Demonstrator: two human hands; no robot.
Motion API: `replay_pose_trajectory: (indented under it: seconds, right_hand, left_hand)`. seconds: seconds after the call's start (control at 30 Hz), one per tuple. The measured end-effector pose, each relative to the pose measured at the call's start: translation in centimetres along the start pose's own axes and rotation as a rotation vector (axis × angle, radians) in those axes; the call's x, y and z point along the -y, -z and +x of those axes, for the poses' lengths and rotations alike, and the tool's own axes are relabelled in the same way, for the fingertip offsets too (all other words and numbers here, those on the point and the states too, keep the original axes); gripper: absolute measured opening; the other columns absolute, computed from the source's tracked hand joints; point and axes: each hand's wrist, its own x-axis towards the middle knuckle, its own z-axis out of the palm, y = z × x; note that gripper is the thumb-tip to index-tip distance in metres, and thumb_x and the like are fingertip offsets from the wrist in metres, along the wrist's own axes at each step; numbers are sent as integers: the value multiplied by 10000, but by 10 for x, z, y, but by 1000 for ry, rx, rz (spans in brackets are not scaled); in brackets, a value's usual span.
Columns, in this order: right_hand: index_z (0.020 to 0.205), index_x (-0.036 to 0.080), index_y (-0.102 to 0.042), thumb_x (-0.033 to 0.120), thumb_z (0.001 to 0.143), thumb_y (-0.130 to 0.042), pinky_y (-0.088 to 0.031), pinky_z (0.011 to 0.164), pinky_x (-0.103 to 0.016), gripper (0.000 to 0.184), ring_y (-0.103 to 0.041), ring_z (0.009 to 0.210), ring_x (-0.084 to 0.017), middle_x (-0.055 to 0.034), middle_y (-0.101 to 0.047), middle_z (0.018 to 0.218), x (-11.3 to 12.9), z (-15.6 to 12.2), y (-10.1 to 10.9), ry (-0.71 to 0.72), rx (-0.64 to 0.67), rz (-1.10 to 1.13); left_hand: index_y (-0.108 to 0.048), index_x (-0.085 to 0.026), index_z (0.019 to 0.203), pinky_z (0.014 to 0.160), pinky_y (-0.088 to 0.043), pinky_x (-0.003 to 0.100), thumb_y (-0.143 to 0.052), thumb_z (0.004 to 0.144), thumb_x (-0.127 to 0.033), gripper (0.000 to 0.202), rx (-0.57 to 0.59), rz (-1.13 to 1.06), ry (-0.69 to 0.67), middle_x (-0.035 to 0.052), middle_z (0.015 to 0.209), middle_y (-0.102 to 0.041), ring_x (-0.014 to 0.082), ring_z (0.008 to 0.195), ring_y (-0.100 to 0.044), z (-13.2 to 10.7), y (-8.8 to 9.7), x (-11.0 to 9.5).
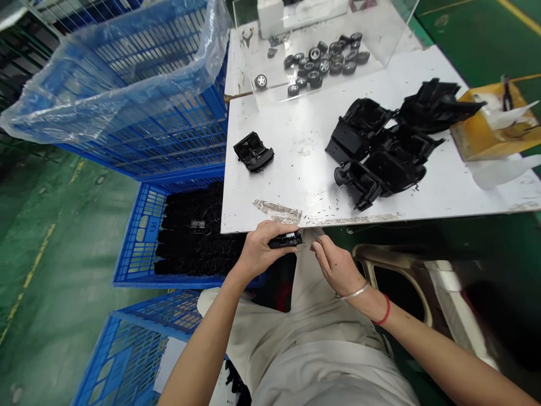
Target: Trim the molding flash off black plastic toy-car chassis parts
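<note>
Just off the table's front edge, my left hand (262,248) grips a small black plastic part (285,239) between thumb and fingers. Close to its right, my right hand (338,266) is closed on a thin, greyish, blade-like tool (316,232), mostly hidden by the fingers. The tool's tip points toward the part; whether they touch I cannot tell. A single black moulded plastic part (253,152) lies on the table's left side. To the right sits a heap of larger black plastic mouldings (380,149).
Small toy wheels (315,65) lie behind a clear plastic panel on the white table (296,141). Black scraps dot the tabletop. A yellow box (486,135) stands at right. Leftward are a lined blue crate (169,121) and a lower crate (127,248) of black parts.
</note>
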Motion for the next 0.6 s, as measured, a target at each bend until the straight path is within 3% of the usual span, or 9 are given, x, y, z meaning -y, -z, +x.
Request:
replay_pose_trajectory:
  seconds: [0.2,0.33,0.53,0.6]
  right_hand:
    - [815,212,-511,403,926,-415,-367,556,-242,242,-449,540,-105,34,-534,640,8,5,17,-112,120,308]
    - [871,191,-588,404,876,-505,-360,523,-233,229,-443,524,-88,13,-614,718,13,12,14,-130,179,513]
    - [758,200,-567,473,847,-544,-224,376,-216,288,-286,345,-63,97,-389,436,18,13,14,-203,241,713]
    - [720,196,-558,503,865,-506,-219,364,-222,344,-281,328,-61,77,-439,439,18,13,17,-253,219,687]
  left_hand:
    - [-648,-223,1101,883,-525,324,-747,733,-242,382,-56,68,-22,55,1019,-721,181,965,-656,-12,-2,-12]
    - [-653,-215,1090,901,-530,318,-739,741,-244,361,-105,77,-29,60,1041,-717,182,990,-658,-17,-3,-23]
    - [-637,-216,1126,888,-542,304,-744,736,-259,406,-140,26,35,52,1053,-713,175,968,-669,-29,2,-29]
    - [-636,-221,1123,886,-545,311,-746,734,-272,407,-155,35,69,48,1052,-712,177,959,-671,-33,3,-30]
